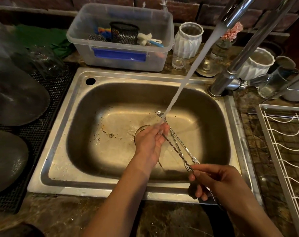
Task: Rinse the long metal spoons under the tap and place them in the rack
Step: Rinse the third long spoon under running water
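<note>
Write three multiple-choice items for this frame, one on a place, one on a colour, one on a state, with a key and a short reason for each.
1. Where is the wire rack?
A. right of the sink
B. left of the sink
C. inside the sink

2. What colour is the latch on the clear plastic tub?
A. red
B. blue
C. yellow

3. What is the state of the tap?
A. off
C. dripping
B. running in a steady stream

Key:
1 A, the rack lies on the counter past the sink rim on the right.
2 B, a blue latch sits on the tub's front.
3 B, water falls onto the long metal spoons, held by the left hand and right hand.
</note>
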`<move>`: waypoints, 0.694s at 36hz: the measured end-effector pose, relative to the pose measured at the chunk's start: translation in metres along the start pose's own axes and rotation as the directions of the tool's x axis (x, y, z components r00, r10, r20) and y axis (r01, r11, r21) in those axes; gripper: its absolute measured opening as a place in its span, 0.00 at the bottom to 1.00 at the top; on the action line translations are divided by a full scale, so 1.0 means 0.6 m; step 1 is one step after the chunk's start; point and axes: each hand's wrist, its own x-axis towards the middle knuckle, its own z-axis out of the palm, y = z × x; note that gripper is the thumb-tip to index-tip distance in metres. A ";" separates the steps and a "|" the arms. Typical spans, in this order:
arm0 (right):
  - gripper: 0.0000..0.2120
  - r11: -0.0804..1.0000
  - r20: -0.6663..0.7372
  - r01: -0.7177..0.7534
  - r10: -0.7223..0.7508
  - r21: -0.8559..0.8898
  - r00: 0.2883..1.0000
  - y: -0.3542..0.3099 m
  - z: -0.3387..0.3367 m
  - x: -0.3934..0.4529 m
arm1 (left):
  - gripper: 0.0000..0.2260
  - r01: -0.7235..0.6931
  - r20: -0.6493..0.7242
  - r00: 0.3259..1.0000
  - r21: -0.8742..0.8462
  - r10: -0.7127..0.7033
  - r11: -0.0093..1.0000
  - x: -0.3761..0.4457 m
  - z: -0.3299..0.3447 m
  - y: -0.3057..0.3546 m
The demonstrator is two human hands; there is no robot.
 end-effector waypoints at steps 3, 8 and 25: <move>0.09 0.999 -0.009 -0.026 0.026 0.043 1.000 0.003 -0.005 -0.006 | 0.08 -0.018 -0.029 0.999 -0.009 0.018 1.000 0.001 -0.005 0.007; 0.10 0.999 -0.005 -0.022 0.022 0.027 1.000 0.008 -0.001 -0.006 | 0.08 -0.021 -0.024 1.000 -0.014 0.020 1.000 -0.005 -0.009 0.018; 0.12 0.990 0.019 0.119 -0.118 -0.081 0.993 0.001 0.025 0.059 | 0.09 -0.098 0.145 0.987 0.148 0.076 0.984 -0.017 0.023 0.039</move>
